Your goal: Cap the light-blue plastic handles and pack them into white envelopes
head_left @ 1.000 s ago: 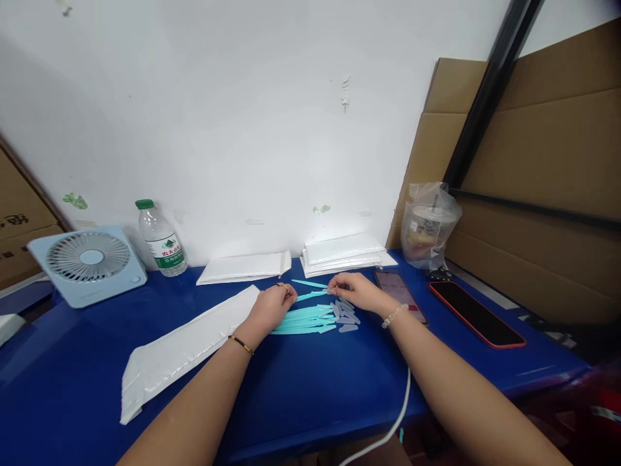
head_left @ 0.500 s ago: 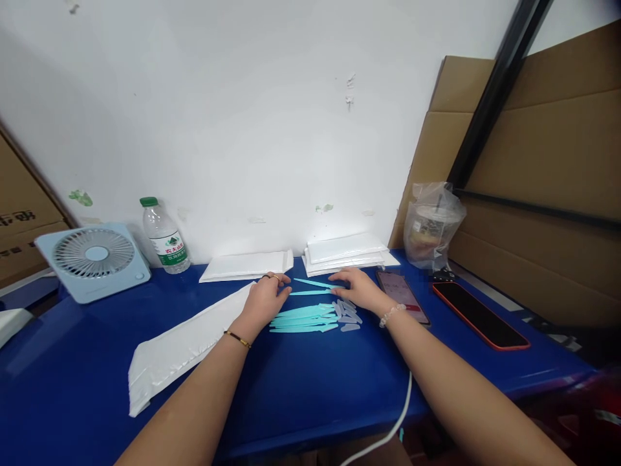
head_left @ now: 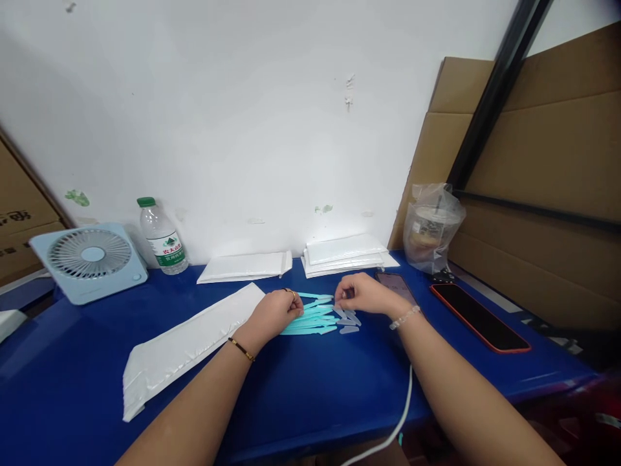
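A bunch of slim turquoise eyebrow razors (head_left: 315, 320) lies on the blue table, handles to the left. My left hand (head_left: 281, 309) is closed over their handle ends, thumb and fingers pinched at a razor; the fingertips partly cover the handles. At the blade ends lie several small translucent caps (head_left: 348, 318). Just above these, my right hand (head_left: 358, 294) is closed in a pinch, and what its fingertips hold is too small to make out. Beside my left forearm a long white padded mailer (head_left: 189, 349) lies slantwise.
White packets (head_left: 245, 266) and a stack of them (head_left: 344, 252) lie along the wall. A blue fan (head_left: 92, 259) and water bottle (head_left: 165, 239) stand left. On the right are a phone (head_left: 395, 285), a red-edged phone (head_left: 478, 317), a bagged drink cup (head_left: 431, 226) and a white cable (head_left: 405, 414).
My left hand has moved right and nearer me, onto the razor handles, and its fingers have closed. My right hand has come down slightly towards the caps, its fingers drawn into a pinch.
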Action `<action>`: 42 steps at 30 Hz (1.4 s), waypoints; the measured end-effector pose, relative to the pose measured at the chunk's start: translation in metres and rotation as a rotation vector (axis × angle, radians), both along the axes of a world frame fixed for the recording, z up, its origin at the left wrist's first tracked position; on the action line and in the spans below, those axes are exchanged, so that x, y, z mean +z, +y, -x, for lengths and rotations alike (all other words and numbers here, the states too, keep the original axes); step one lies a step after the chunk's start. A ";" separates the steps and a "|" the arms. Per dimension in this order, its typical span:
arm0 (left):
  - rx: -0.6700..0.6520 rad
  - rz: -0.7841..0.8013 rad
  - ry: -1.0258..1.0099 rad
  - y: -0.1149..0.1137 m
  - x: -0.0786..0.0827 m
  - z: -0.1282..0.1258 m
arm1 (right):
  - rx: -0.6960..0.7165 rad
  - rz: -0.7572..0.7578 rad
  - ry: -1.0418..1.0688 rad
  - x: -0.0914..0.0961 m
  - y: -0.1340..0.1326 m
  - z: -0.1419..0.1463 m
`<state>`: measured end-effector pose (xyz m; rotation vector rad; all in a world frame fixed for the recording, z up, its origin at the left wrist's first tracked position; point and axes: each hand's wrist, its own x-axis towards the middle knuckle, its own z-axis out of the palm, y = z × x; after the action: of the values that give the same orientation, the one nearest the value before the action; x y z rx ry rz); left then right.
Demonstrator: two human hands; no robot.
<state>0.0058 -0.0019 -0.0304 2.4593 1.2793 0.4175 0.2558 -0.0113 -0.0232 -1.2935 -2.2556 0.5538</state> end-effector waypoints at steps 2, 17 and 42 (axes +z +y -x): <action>0.018 0.006 0.004 0.001 -0.001 0.000 | 0.014 0.068 -0.054 0.000 -0.004 -0.002; 0.135 0.035 -0.229 0.009 0.002 0.009 | -0.275 0.010 0.399 -0.001 0.002 -0.001; 0.146 -0.124 -0.192 0.011 -0.002 0.002 | -0.224 0.056 0.318 -0.015 0.009 0.020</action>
<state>0.0040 0.0087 -0.0324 2.3623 1.3926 0.7727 0.2356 -0.0022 -0.0381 -1.3564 -1.8236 0.6890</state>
